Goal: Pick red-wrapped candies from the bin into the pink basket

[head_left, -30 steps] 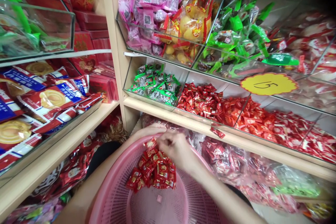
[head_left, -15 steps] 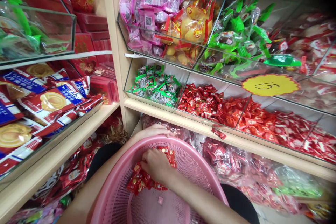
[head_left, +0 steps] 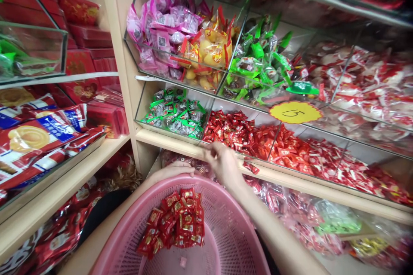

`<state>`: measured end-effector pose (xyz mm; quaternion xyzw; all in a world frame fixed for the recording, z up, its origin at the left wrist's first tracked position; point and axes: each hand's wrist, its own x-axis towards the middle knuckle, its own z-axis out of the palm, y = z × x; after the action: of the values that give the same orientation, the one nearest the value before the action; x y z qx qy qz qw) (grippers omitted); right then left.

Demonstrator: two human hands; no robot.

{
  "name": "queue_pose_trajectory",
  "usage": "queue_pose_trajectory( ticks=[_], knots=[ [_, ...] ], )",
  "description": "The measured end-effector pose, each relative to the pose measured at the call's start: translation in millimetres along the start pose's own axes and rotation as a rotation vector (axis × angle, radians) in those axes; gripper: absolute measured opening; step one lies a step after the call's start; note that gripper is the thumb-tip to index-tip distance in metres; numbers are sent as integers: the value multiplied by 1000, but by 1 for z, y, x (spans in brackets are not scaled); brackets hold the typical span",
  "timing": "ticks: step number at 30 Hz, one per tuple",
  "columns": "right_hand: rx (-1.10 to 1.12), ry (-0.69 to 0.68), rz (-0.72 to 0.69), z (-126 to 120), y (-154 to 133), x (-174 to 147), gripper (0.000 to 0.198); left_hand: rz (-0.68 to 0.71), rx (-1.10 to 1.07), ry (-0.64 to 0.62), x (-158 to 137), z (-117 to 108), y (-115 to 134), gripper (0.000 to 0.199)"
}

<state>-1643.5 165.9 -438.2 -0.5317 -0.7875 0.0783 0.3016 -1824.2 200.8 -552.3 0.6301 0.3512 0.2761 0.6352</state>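
A pink plastic basket (head_left: 232, 219) with mesh sides is tilted toward me, and a pile of small red-wrapped candies (head_left: 185, 219) lies inside it. My left arm runs along the basket's left side, with my left hand (head_left: 174, 171) holding the far rim. Above the rim on the right, my right hand (head_left: 223, 163) is by the shelf edge, just below the bin of dark red candies (head_left: 230, 129). Its fingers are loosely curled and somewhat apart, and nothing shows in them.
Glass-fronted bins hold green-wrapped candies (head_left: 177, 114), orange-red candies (head_left: 285, 146) and pink packets (head_left: 161, 30). One loose red candy (head_left: 251, 167) lies on the wooden ledge (head_left: 290, 182). A yellow price tag (head_left: 296, 112) hangs above. Packaged biscuits (head_left: 38, 137) fill the left shelf; bagged sweets lie below.
My right hand has left the candies in the basket and moved up and forward to the shelf edge. The left hand stays on the rim. The view has shifted, showing more of the right shelf.
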Motion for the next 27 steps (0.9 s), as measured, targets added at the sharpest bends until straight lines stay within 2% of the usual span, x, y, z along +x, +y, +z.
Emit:
queue_pose_trajectory(
  ticks=[3, 5, 8, 10, 17, 22, 27],
  knots=[
    [-97, 176, 147, -20, 34, 28, 15, -26, -28, -41, -2, -1, 4, 37],
    [-150, 237, 245, -25, 51, 42, 17, -29, -38, -49, -3, -1, 7, 36],
    [-179, 257, 369, -24, 66, 55, 21, -30, -52, -50, -4, -2, 10, 35],
    [-148, 247, 402, -21, 71, 59, 22, -35, -65, -51, -4, -2, 9, 35],
    [-52, 290, 388, -14, 77, 54, 14, -92, -120, -50, -1, -1, 3, 35],
    [21, 327, 382, -16, 78, 52, 12, -73, -89, -53, 0, 0, 1, 30],
    [210, 447, 267, -17, 78, 47, 10, -83, -97, -61, 0, 0, 3, 29]
  ],
)
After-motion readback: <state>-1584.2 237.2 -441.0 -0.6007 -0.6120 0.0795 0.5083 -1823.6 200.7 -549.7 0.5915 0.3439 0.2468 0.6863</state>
